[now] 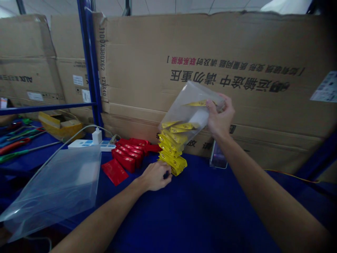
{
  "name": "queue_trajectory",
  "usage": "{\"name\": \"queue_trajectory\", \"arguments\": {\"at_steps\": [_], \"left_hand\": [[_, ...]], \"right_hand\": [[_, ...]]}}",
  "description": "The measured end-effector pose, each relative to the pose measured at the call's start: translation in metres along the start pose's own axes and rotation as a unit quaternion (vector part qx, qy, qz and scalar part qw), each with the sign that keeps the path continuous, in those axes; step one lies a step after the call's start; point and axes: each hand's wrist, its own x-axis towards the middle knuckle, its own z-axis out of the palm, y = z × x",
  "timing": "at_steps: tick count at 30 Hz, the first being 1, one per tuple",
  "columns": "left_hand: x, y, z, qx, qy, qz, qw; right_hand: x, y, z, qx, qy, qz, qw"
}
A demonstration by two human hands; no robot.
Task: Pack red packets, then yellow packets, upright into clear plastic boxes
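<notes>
Clock read on the view, 12 = away from the wearer. Yellow packets (175, 163) are stacked near center on the blue desk (210, 203): lower ones outside the clear bag (179, 102), upper ones seen through its film. Bag is tilted, mouth toward 7, top end toward 1.

Right hand (220, 117): bag pinched near its 1–2 o'clock end, thumb in front. Left hand (158, 175): fingers curled, held against the stack's base at about 8; whether a packet is gripped can't be made out, fingertips are hidden.

Handling, judged by looks: packets light, soft-walled, glossy, likely to slide on each other. Whether they are joined can't be told. Bag film thin, limp, probably slippery; easily creased, no support given to the load. Low fragility expected, but the stack is easily toppled.

Best hold: stack pinched across both sides, low, several packets at once; single corners avoided. Bag best taken by a doubled edge, as at the 1–2 end, with the mouth left unpinched.

Red packets (129, 154) are laid at 9, just beside the yellow ones. Phone-like object (219, 158) is placed at 3, near the cardboard (142, 70).
</notes>
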Motion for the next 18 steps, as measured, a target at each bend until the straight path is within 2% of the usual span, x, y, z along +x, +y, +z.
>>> {"name": "queue_trajectory", "arguments": {"at_steps": [9, 14, 18], "left_hand": [[0.001, -0.002, 0.006, -0.006, -0.019, -0.016, 1.0], [0.001, 0.002, 0.005, -0.038, -0.019, -0.003, 0.999], [0.001, 0.005, 0.003, -0.069, -0.002, 0.036, 0.997]], "right_hand": [[0.017, 0.0, 0.005, 0.045, 0.045, -0.033, 0.997], [0.018, 0.001, 0.008, 0.038, 0.024, -0.028, 0.999], [0.019, 0.001, 0.012, 0.035, 0.019, -0.031, 0.999]]}}
